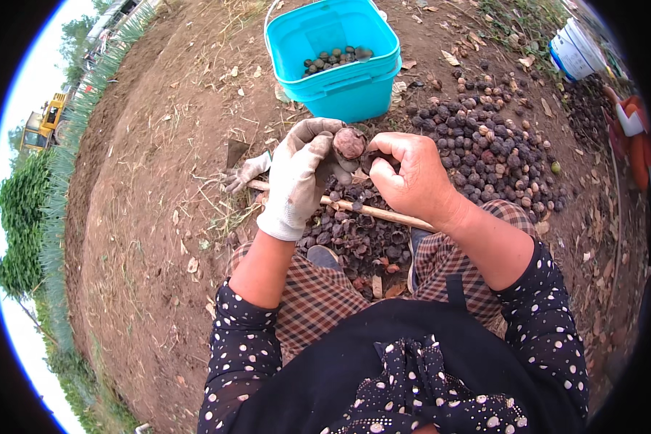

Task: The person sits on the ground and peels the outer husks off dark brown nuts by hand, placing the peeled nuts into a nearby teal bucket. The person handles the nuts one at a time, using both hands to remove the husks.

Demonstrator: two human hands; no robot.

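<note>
My left hand [301,173], in a dirty white knit glove, holds a brown walnut [350,142] between thumb and fingers. Close beside it on the right, my bare right hand [412,176] pinches a dark piece of walnut husk [378,159]. Below both hands, dark husk pieces [358,236] lie heaped between my shoes. A wooden handle [380,213] runs across the ground over this heap, passing beneath my hands. To the right spreads a large pile of walnuts [483,146], many in blackened husks and some bare.
A turquoise bucket [352,97] with some walnuts inside stands ahead on bare soil. A second glove [249,171] lies left, near a metal blade [236,152]. At the upper right are a white bucket [578,51] and orange-red items [637,141]. One green nut [555,167] edges the pile.
</note>
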